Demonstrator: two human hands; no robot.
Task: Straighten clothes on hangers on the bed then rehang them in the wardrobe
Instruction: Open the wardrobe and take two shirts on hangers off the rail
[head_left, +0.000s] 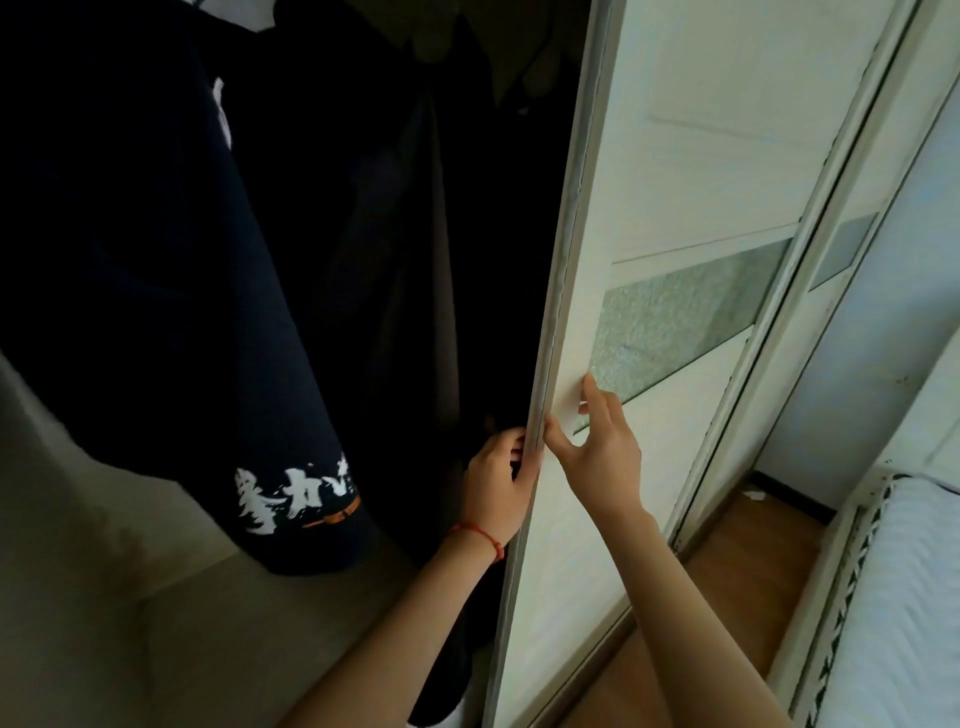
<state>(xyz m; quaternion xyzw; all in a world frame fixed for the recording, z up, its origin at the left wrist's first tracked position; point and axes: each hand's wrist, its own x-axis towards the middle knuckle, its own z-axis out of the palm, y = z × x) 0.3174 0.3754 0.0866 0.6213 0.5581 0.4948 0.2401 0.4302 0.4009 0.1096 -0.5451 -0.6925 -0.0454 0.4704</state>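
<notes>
Left hand (496, 480) grips wardrobe door (670, 218) edge; right hand (597, 447) spread flat against it.

Two bare hands show: one left hand (496, 480) and one right hand (597, 447). One red string bracelet (480, 535) circles the left wrist. Two sliding wardrobe doors (670, 218) appear. One navy garment (156, 291) with white lettering hangs beside other dark clothes too dim to count. One bed (898, 597).

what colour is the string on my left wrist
Red string, clearest in the head view.
</notes>
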